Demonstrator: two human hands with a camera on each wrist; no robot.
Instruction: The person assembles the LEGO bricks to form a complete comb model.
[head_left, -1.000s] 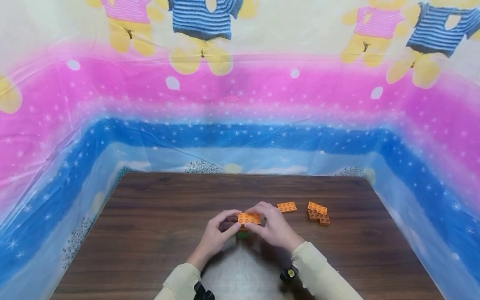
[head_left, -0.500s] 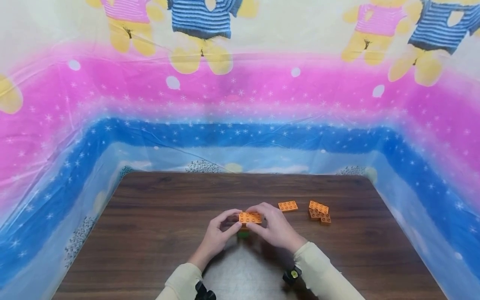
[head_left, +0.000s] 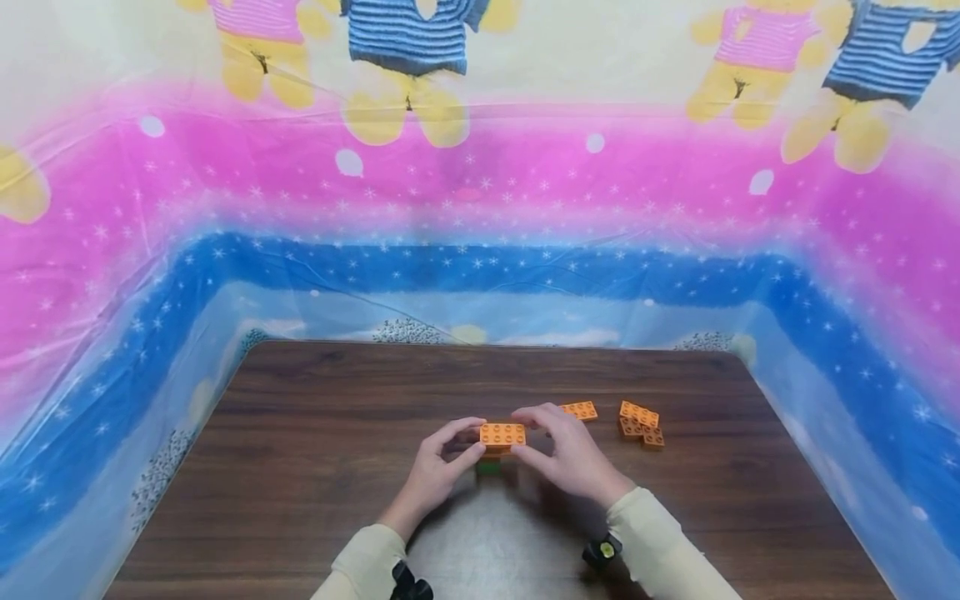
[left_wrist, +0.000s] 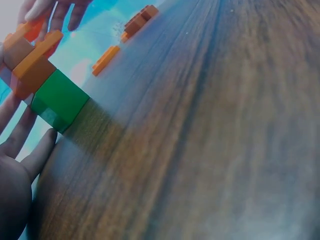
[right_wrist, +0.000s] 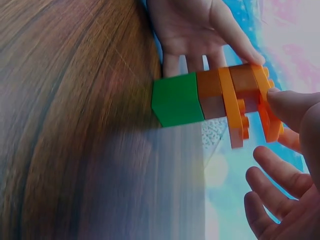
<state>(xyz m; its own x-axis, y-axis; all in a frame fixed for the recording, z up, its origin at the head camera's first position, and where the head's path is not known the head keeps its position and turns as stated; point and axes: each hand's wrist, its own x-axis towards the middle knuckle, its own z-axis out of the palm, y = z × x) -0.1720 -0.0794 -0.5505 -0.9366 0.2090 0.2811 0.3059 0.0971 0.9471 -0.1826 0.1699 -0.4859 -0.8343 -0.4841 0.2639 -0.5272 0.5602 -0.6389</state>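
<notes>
A stack of toy building bricks [head_left: 502, 435] stands on the table before me. In the right wrist view it has a green block [right_wrist: 177, 100] at the base, then brownish-orange bricks alternating with two thin orange plates, the upper orange plate [right_wrist: 262, 82] on top. My left hand [head_left: 437, 468] holds the stack's left end near the top, thumb in front and fingers behind. My right hand [head_left: 567, 454] is at its right end, fingers spread and loosely bent. Its thumb overlaps the top plate in the right wrist view; whether it touches is unclear.
Behind my right hand lies a loose orange plate [head_left: 581, 410], partly covered by it. Farther right is a small pile of orange and brown bricks [head_left: 639, 423]. The brown wooden table [head_left: 330, 400] ends against a patterned cloth [head_left: 480, 271] on the far side and both flanks.
My right hand has slid a little rightward off the top plate, uncovering its right end and now covering part of the loose plate. My left hand and the stack look nearly unmoved.
</notes>
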